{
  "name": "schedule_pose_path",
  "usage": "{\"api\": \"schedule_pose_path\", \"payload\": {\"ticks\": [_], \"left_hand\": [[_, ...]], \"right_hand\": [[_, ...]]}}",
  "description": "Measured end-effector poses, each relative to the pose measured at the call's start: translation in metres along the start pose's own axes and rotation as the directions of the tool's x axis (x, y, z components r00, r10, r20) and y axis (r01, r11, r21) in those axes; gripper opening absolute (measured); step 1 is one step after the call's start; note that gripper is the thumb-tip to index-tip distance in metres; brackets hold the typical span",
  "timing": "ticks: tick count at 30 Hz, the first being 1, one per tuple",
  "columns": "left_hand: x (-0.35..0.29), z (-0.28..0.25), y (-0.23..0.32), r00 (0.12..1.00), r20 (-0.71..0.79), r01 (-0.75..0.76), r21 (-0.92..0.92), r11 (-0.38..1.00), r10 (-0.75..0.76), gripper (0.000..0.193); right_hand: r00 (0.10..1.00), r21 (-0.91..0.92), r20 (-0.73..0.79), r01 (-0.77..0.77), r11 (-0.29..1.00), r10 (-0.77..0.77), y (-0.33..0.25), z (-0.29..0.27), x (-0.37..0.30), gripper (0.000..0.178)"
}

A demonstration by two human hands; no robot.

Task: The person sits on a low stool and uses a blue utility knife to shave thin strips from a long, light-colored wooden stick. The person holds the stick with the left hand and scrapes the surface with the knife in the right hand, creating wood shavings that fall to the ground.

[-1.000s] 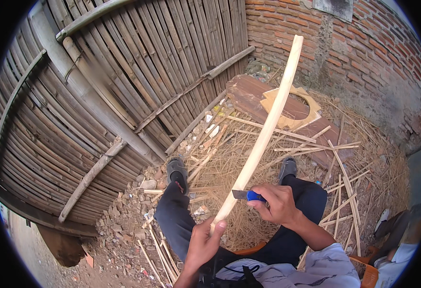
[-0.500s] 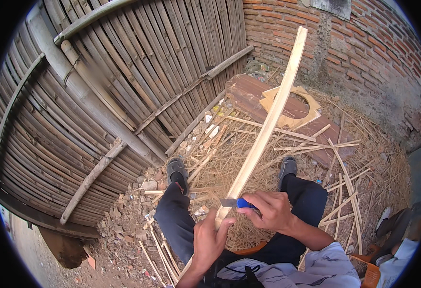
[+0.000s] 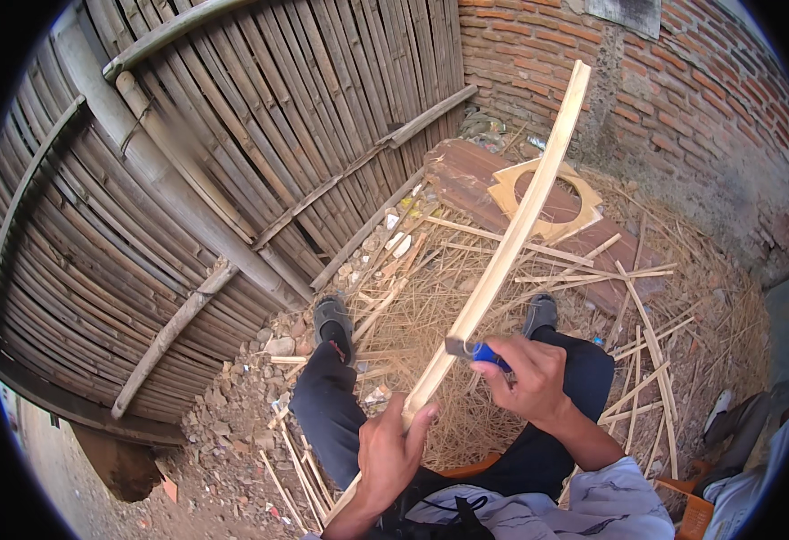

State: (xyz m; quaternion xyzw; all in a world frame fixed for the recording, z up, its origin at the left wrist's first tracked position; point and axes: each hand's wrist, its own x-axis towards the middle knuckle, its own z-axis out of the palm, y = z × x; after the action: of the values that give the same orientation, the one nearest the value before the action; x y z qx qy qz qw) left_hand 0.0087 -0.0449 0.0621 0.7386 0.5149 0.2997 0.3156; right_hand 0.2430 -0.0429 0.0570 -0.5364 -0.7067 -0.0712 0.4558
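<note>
A long pale bamboo strip (image 3: 504,261) slants up and away from my lap, its far end rising toward the brick wall. My left hand (image 3: 389,453) is closed round its lower part, thumb along the upper side. In my right hand (image 3: 531,378) is a knife with a blue handle (image 3: 490,356). The knife's short, wide grey blade (image 3: 457,346) lies across the strip, touching it, farther along than my left hand. A thin curl shows beside the blade.
Straw-like shavings and loose bamboo strips (image 3: 652,346) cover the ground around my shoes. Behind lies a brown board (image 3: 466,180) bearing a wooden piece with a round hole (image 3: 506,194). A bamboo fence (image 3: 322,108) stands left, a brick wall (image 3: 700,135) right. Another person's leg (image 3: 735,419) shows at right.
My right hand has moved the knife up along the strip, away from my left hand. The strip's far end has swung slightly right. My left hand keeps its grip.
</note>
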Motion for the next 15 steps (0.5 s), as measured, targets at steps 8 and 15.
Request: {"api": "schedule_pose_path", "payload": {"ticks": [8,15], "left_hand": [[-0.019,-0.002,-0.02,0.997,0.048,0.057,0.044,0.997,-0.059,0.033],[-0.016,-0.011,-0.032,0.989,0.134,0.081,-0.111,0.991,-0.066,0.034]], "right_hand": [[0.959,-0.026,-0.165,-0.239,0.971,0.231,0.056,-0.028,0.033,0.028],[0.919,0.075,-0.207,-0.327,0.942,0.335,0.083,-0.045,0.031,0.026]]}}
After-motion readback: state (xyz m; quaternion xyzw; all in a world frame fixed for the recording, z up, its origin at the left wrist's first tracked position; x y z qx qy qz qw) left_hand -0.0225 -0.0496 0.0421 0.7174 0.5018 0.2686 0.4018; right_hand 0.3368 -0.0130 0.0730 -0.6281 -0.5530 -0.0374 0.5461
